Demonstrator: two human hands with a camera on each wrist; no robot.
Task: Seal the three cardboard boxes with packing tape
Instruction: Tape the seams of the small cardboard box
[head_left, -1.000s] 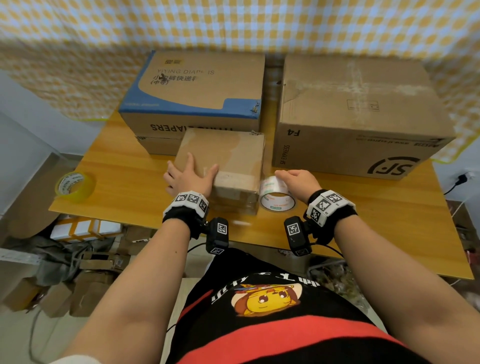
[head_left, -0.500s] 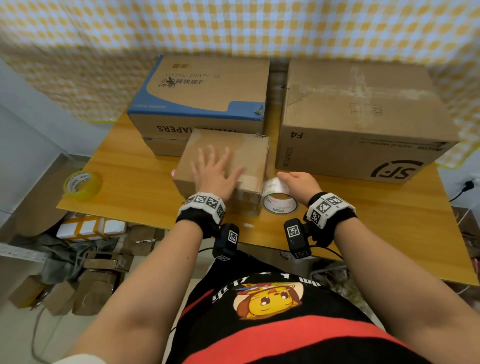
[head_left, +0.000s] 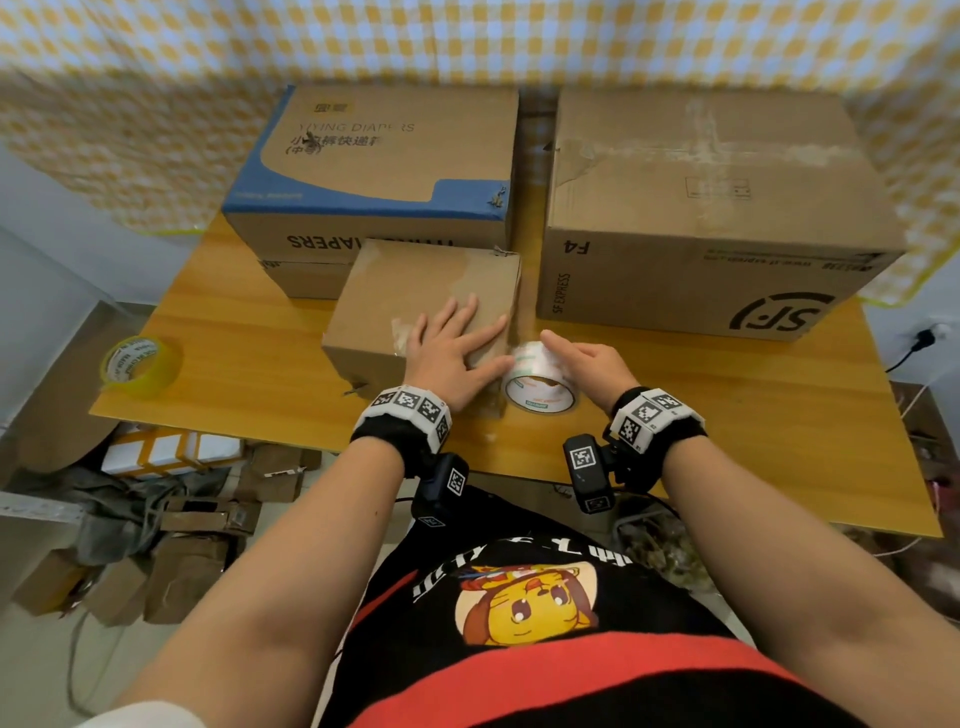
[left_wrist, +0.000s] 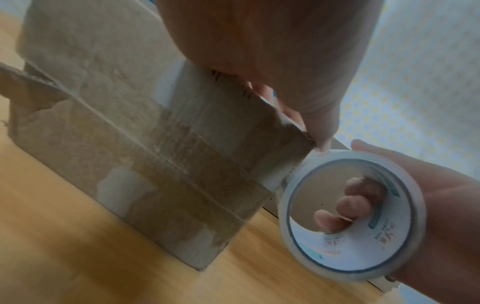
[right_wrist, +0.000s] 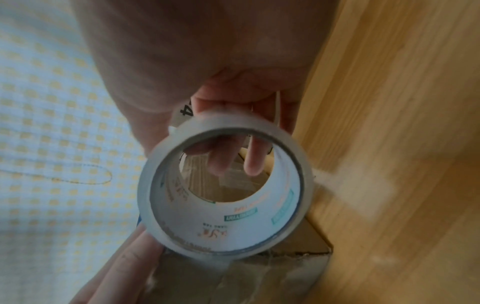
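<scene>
A small cardboard box (head_left: 415, 306) stands at the table's middle front, with old tape across its near face (left_wrist: 145, 156). My left hand (head_left: 452, 348) lies flat on its top near the right front corner, fingers spread and straight. My right hand (head_left: 579, 361) grips a clear tape roll (head_left: 537, 382) held against that corner, its fingers (left_wrist: 345, 203) curled through the core. In the right wrist view the roll (right_wrist: 226, 195) fills the middle. Behind stand a blue-printed diaper box (head_left: 384, 171) and a large SF box (head_left: 701, 208).
A yellow tape roll (head_left: 140, 364) sits at the wooden table's (head_left: 249, 364) left edge. The two big boxes fill the back of the table under a chequered cloth wall. Bare wood lies at the front right. Cardboard scraps lie on the floor at the left.
My left hand went from the small box's near left side onto its top, then slid right towards the tape roll. My right hand stayed on the roll at the box's corner.
</scene>
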